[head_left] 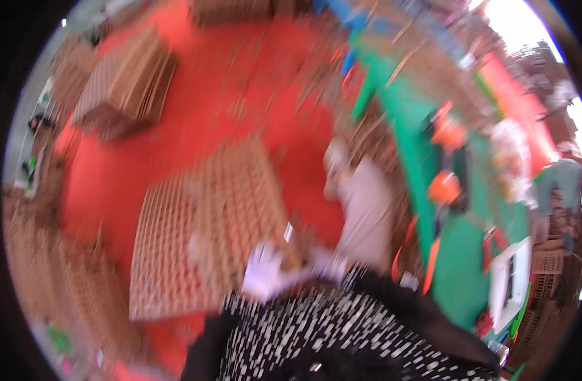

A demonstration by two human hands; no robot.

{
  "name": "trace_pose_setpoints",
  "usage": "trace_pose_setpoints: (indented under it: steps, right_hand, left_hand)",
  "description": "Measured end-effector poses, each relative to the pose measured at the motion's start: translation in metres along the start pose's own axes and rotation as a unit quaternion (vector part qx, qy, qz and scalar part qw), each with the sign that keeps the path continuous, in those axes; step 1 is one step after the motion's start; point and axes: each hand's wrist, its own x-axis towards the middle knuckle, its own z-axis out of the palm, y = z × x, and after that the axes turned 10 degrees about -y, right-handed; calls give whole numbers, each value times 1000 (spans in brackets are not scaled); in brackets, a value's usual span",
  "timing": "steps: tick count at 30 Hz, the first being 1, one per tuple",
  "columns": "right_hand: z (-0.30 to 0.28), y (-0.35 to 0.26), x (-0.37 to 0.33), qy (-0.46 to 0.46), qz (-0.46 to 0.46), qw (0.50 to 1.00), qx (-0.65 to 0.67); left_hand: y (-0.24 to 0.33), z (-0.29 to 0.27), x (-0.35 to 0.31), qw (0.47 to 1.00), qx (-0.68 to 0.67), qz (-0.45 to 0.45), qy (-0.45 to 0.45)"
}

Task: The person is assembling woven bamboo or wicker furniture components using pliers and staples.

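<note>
The picture is smeared by motion. My left hand [264, 273], in a white glove, is at the near edge of a brown lattice panel [234, 209], its fingers stretched out and apart. The panel lies over a second lattice panel [161, 254], and red shows through their openings. My right hand [328, 263], also in white, is right of the left one, close to the panel's near right corner. Its fingers are too blurred to read. A small tan piece [293, 256] shows between the two hands; I cannot make out its kind.
Brown panels stand bundled [129, 82] on the red floor [240, 82] at far left. More lattice stacks [81, 286] line the near left. A leg in pale trousers [367, 209] is right of the panels. Orange-and-black tools [446, 187] lie on the green table [469, 254].
</note>
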Motion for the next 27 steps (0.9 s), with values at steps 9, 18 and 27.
trace_pose_setpoints:
  steps: [9, 18, 27]
  right_hand:
    - [-10, 37, 9, 11, 153, 897, 415]
    - [1, 42, 12, 25, 134, 920, 367]
    - [-11, 28, 16, 223, 167, 862, 424]
  left_hand:
    - [-7, -1, 19, 918, -103, -244, -296]
    - [-6, 8, 5, 929, -125, -229, -261]
    - [-17, 7, 5, 920, -206, -304, -134]
